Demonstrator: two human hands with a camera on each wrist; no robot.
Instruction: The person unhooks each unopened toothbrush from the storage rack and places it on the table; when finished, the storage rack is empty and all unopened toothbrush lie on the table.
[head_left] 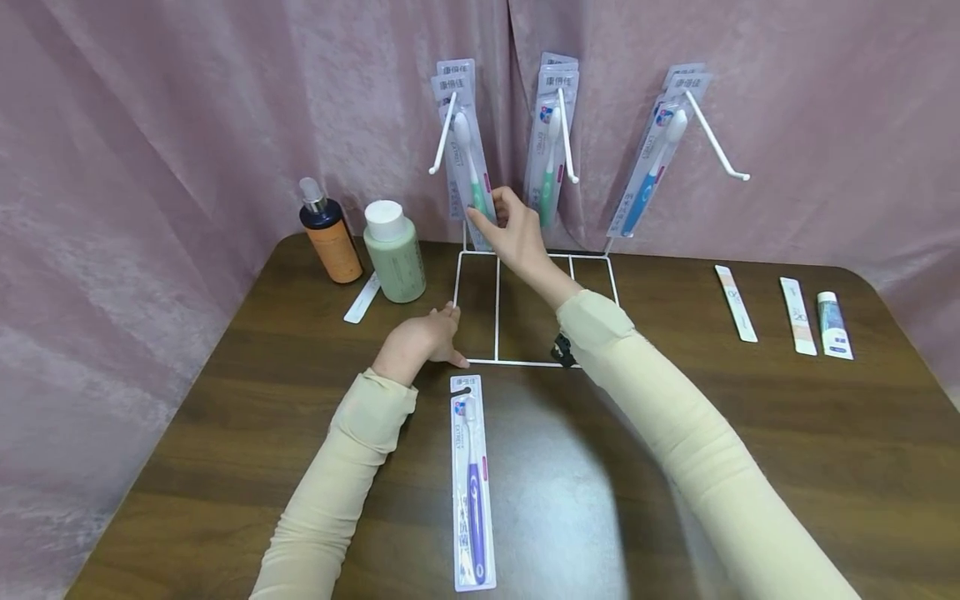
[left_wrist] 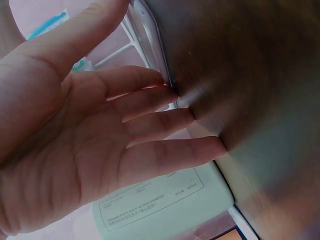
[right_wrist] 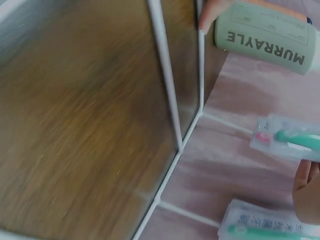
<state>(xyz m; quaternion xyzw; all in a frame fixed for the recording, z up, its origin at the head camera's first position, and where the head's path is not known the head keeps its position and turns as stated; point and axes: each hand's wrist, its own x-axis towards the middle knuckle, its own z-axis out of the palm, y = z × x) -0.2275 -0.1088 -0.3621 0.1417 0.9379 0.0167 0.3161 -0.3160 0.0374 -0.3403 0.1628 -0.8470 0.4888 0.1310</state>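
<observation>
A white wire rack (head_left: 497, 310) stands on the brown table (head_left: 600, 483), with packaged toothbrushes on its three hooks. My right hand (head_left: 491, 218) reaches up to the left hook and pinches the lower end of a green toothbrush pack (head_left: 471, 167). In the right wrist view that pack (right_wrist: 290, 142) lies by my fingers (right_wrist: 306, 192). My left hand (head_left: 444, 332) rests flat at the front left corner of the rack's base, its straight fingers (left_wrist: 165, 127) touching the wire (left_wrist: 150, 40). A purple toothbrush pack (head_left: 471, 483) lies on the table just below that hand.
An amber bottle (head_left: 330, 237), a pale green bottle (head_left: 393, 250) and a white sachet (head_left: 362, 298) stand left of the rack. Two flat strips (head_left: 735, 302) and a small tube (head_left: 834, 325) lie at the right. A pink curtain (head_left: 150, 150) hangs behind.
</observation>
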